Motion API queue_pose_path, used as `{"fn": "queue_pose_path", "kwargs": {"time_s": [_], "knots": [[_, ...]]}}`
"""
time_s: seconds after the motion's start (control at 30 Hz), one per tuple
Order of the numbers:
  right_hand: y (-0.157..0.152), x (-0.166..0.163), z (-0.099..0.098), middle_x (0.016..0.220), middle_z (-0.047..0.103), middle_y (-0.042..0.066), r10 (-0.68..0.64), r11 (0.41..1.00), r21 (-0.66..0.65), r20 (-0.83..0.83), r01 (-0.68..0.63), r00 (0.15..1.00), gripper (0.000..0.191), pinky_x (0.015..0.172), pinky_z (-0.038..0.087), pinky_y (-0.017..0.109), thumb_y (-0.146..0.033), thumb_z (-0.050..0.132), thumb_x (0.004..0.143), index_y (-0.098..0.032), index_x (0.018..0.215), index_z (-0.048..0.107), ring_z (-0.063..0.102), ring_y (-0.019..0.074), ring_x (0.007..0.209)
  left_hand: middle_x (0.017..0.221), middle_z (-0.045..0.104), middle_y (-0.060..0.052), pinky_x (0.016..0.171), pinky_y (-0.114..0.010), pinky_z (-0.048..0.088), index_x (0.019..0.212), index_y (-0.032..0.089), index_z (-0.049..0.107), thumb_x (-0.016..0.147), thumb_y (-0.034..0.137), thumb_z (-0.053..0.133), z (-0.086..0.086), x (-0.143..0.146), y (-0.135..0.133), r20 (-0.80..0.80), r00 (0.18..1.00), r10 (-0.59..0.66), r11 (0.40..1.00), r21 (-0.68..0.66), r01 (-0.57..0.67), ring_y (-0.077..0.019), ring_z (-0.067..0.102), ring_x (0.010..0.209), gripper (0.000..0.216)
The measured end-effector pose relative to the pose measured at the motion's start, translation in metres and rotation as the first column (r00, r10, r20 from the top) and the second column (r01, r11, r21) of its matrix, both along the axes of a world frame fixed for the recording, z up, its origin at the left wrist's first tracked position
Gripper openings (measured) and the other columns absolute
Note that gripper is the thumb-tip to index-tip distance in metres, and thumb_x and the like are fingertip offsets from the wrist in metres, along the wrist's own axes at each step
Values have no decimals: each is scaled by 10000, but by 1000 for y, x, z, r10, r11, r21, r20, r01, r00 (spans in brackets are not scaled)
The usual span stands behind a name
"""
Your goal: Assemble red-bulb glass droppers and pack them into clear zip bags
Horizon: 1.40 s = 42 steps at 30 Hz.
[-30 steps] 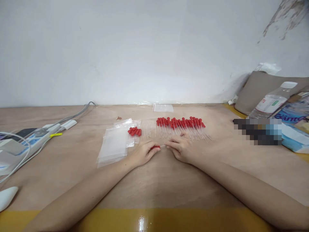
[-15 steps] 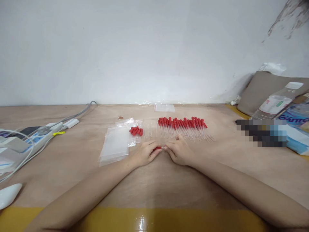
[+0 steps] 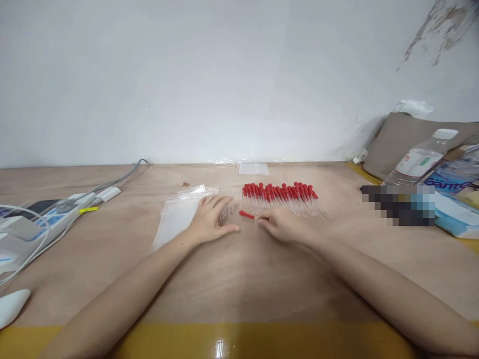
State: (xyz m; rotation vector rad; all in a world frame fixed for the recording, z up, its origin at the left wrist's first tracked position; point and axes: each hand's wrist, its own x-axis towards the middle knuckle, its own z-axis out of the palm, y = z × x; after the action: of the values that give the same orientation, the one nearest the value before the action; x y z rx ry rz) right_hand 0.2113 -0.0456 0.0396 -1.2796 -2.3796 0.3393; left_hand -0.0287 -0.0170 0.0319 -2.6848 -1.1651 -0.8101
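Note:
Pinched in my right hand (image 3: 280,224) is a dropper (image 3: 247,215), its red rubber bulb pointing left; the fingers cover its clear tube. My left hand (image 3: 209,219) is empty, fingers spread and thumb apart, over the right side of some clear plastic zip bags (image 3: 171,227). It hides the spot where loose red bulbs lay. Thin clear tubes (image 3: 226,211) lie just past its fingers. Behind my right hand, a row of finished-looking droppers (image 3: 280,192) lies with red bulbs toward the wall and tubes toward me.
A flat clear bag (image 3: 253,169) lies near the wall. On the left are a power strip (image 3: 56,217) with cables and a white rounded object (image 3: 14,306). A plastic bottle (image 3: 421,157), a grey-brown container (image 3: 385,142) and a blue-white packet (image 3: 456,214) stand or lie at right.
My left hand has let go of the red bulb and moved left, opening over the bags. My right hand keeps the dropper, whose bulb now shows fully.

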Motion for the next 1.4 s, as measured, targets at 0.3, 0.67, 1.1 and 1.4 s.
{"fn": "queue_pose_path", "kwargs": {"time_s": [0.3, 0.67, 1.1, 1.4], "knots": [[57, 13, 8, 599, 612, 22, -622, 782, -80, -38, 618, 782, 325, 543, 368, 243, -440, 493, 731, -186, 547, 575, 571, 164, 626, 1025, 584, -79, 879, -358, 384, 972, 171, 624, 788, 447, 496, -7, -46, 43, 29, 917, 398, 907, -158, -389, -240, 521, 989, 355], [73, -19, -5, 786, 644, 76, -664, 743, 11, 136, 670, 735, 414, 653, 428, 342, -560, 434, 764, -197, 786, 631, 601, 237, 793, 893, 619, -40, 696, -296, 412, 860, 209, 629, 788, 367, 492, -5, -37, 37, 16, 902, 431, 885, -202, -419, -200, 569, 797, 221], [78, -85, -5, 952, 648, 156, -569, 809, -21, 220, 587, 792, 265, 672, 441, 324, -309, 501, 775, -138, 915, 649, 617, 246, 850, 831, 641, -32, 647, -282, 417, 836, 193, 550, 807, 285, 439, -11, -30, 36, 239, 853, 464, 882, -214, -420, -192, 589, 764, 147], [68, -83, 1, 967, 627, 189, -534, 836, -12, 206, 548, 820, 259, 709, 415, 326, -217, 417, 828, -82, 969, 587, 598, 260, 885, 971, 604, -49, 666, -253, 470, 1013, 182, 598, 762, 129, 438, -7, -5, 12, 419, 890, 182, 974, -200, -105, -143, 598, 776, 302]]}}
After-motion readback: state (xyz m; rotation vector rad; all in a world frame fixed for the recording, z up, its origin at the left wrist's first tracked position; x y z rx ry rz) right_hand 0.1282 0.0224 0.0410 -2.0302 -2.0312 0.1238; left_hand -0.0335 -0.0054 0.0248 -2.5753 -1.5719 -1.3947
